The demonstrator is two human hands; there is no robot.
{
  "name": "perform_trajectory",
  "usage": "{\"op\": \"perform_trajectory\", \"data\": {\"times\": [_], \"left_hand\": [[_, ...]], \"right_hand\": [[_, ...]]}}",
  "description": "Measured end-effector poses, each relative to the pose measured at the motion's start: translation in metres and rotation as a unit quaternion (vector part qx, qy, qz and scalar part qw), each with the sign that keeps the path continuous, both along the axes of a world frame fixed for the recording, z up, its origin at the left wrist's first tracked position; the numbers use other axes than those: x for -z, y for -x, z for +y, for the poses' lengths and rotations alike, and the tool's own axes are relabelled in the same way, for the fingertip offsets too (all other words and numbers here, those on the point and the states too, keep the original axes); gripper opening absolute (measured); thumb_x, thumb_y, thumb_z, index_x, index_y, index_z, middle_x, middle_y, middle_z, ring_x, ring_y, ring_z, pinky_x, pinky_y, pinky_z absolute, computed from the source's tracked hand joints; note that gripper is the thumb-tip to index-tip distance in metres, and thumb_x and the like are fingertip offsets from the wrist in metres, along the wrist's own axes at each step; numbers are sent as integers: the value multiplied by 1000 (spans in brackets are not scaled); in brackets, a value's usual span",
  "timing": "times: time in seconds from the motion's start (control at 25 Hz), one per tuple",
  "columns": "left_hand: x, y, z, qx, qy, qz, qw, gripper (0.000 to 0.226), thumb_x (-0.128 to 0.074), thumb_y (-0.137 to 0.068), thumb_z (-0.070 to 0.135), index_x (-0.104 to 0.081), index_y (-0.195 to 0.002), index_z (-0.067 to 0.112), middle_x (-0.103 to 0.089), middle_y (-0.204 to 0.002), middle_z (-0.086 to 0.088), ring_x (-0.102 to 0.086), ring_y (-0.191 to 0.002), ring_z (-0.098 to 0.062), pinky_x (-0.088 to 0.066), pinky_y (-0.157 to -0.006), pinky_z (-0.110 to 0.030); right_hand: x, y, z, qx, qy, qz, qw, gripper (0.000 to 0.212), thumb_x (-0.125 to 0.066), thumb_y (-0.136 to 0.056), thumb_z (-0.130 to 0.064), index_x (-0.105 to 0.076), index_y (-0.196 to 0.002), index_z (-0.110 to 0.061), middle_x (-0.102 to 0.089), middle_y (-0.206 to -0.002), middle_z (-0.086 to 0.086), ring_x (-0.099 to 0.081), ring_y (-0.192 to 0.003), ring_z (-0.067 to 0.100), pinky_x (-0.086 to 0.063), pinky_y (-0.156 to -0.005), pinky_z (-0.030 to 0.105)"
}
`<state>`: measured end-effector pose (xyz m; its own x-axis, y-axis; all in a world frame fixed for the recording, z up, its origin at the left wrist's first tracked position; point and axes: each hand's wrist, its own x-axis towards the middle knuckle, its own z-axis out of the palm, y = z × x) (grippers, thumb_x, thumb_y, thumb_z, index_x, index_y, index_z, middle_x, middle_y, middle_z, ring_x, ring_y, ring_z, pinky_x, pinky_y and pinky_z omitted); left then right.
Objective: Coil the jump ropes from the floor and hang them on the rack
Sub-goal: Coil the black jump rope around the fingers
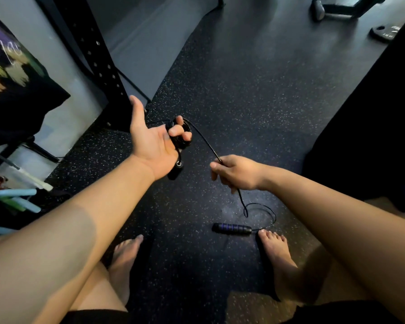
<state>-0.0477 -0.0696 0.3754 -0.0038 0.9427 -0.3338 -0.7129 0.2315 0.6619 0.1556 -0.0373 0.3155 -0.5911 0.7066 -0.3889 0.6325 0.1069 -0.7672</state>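
Note:
A black jump rope is partly wound into a small coil [181, 134] that my left hand [154, 141] holds palm up, fingers curled round the loops and thumb stretched out. One black handle [174, 170] hangs below that hand. The cord [204, 141] runs from the coil to my right hand [236, 173], which pinches it in curled fingers. From there the cord drops to a loose loop on the floor [262, 212] and ends at the second handle [232, 228], black with purple rings, lying by my right foot.
A black perforated rack upright [96, 57] stands at the left against a grey wall. Light blue and green rope handles [17, 199] lie at the far left. My bare feet [126, 260] stand on the speckled black rubber floor [255, 90]. Gym equipment sits at the top right.

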Motion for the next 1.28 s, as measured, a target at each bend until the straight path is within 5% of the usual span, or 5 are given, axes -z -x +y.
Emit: {"op": "perform_trajectory", "data": {"times": [0.4, 0.64, 0.8, 0.96, 1.28], "left_hand": [[-11, 18, 10, -111, -102, -103, 983, 112, -45, -77, 90, -33, -152, 8, -54, -127, -21, -65, -87, -33, -51, -99, -57], [15, 10, 15, -66, -50, 203, 976, 106, -2, -75, 94, 6, -161, 34, -75, -116, -14, -65, -120, -28, -15, -123, -59], [28, -4, 10, 107, 25, 322, 940, 153, -11, -39, 112, -23, -161, 21, -76, -118, -5, -67, -111, -8, -2, -126, -51], [22, -21, -7, 199, 36, 374, 905, 117, 9, -87, 82, -68, -101, -5, -75, -68, -1, -64, -118, -27, -11, -127, -50], [5, 2, 16, 2, 37, 117, 992, 127, -36, -66, 101, -40, -151, 6, -55, -67, -6, -37, -56, -17, -40, -58, -30]], "right_hand": [[-17, 8, -12, -111, -84, -118, 983, 28, -37, -107, -35, -50, -107, -10, -56, -86, 0, -54, -79, 17, -43, -71, 34], [-47, 17, -27, -172, -332, -145, 916, 36, -30, -104, -50, -45, -89, -21, -57, -76, -4, -54, -70, 24, -45, -65, 38], [-67, 12, -20, -143, -424, -27, 894, 29, -37, -104, -47, -52, -93, -24, -51, -71, -10, -47, -63, 18, -46, -61, 36], [-65, 6, -12, -128, -408, 28, 904, 34, -40, -103, -47, -59, -91, -21, -60, -71, -6, -55, -62, 16, -48, -58, 38], [-33, -26, 12, -116, -265, -282, 915, 38, -44, -95, -42, -50, -67, -16, -53, -65, -5, -55, -71, 23, -44, -62, 33]]}}
